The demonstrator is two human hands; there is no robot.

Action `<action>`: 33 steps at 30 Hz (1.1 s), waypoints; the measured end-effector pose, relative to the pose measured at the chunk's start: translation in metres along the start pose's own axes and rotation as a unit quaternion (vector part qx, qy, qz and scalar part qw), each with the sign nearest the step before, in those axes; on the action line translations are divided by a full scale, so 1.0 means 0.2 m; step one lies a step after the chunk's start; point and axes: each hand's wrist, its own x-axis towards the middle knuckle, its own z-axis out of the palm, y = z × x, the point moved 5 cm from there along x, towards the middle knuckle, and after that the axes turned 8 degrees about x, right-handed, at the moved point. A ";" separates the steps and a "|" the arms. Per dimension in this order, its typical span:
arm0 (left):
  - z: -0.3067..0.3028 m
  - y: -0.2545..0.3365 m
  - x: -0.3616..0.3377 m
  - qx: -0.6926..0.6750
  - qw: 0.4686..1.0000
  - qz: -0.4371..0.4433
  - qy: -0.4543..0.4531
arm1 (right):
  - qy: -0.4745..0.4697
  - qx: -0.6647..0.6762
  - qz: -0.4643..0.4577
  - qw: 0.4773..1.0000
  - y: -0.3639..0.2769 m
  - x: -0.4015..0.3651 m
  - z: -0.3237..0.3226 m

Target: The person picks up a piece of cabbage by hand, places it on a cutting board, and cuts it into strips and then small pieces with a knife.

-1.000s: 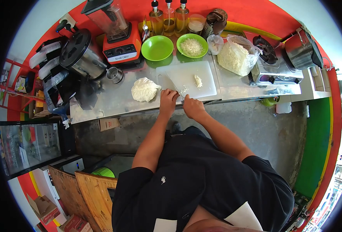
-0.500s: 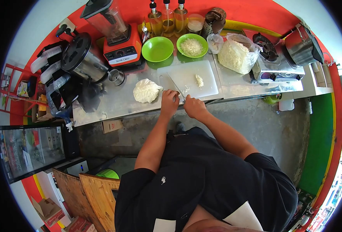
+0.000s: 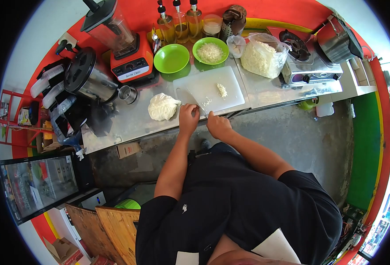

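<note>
My right hand (image 3: 219, 126) is closed around the handle of a knife (image 3: 196, 101), whose blade slants up and left over the near edge of a white cutting board (image 3: 231, 79). Beside the blade, to the left, my left hand (image 3: 189, 118) has its fingers curled together at the board's near left corner. Whatever those fingers hold is hidden. On the board lie a small pile of white shreds (image 3: 222, 90) and a few loose bits (image 3: 207, 101) near the blade. A soft-looking white lump (image 3: 163, 107) rests on the steel counter, left of my left hand.
Behind the board stand an empty green bowl (image 3: 172, 68), a green bowl (image 3: 198, 56) of white shreds and a plastic bag (image 3: 265, 57) of more shreds. A red blender (image 3: 131, 66) and metal cup (image 3: 127, 94) are left; a gas stove (image 3: 312, 68) and pot (image 3: 338, 42) right.
The whole view has shifted slightly. Both hands stay at the board's near edge, and the knife blade has moved only a little. The white pile and the lump stay where they were on their surfaces.
</note>
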 end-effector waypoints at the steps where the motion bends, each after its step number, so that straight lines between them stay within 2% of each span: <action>1: 0.00 0.00 0.00 -0.001 1.000 0.000 0.002 | -0.001 0.009 0.014 1.000 0.01 -0.01 0.01; 3: 0.00 0.00 0.00 0.003 1.000 -0.001 0.002 | -0.003 0.015 0.025 1.000 0.02 0.00 0.01; 8: -0.02 0.00 -0.01 -0.003 1.000 0.020 0.003 | 0.005 -0.006 -0.018 1.000 0.00 0.03 -0.03; 15: -0.02 0.00 -0.02 0.000 1.000 0.025 0.005 | -0.018 0.029 0.023 0.999 0.02 0.06 0.01; 24: -0.03 0.01 -0.03 0.011 0.998 0.048 0.032 | -0.020 -0.011 -0.023 0.999 -0.01 0.05 -0.03; 26: -0.03 0.01 -0.03 0.015 0.998 0.049 0.038 | -0.023 0.018 0.017 0.999 -0.01 0.02 -0.02; 29: -0.02 0.00 -0.02 0.014 0.998 0.038 0.038 | -0.025 0.031 0.017 0.999 0.01 0.06 0.01; 33: -0.01 -0.01 -0.02 0.010 0.999 0.020 0.031 | -0.023 0.008 -0.024 0.999 0.01 0.13 -0.02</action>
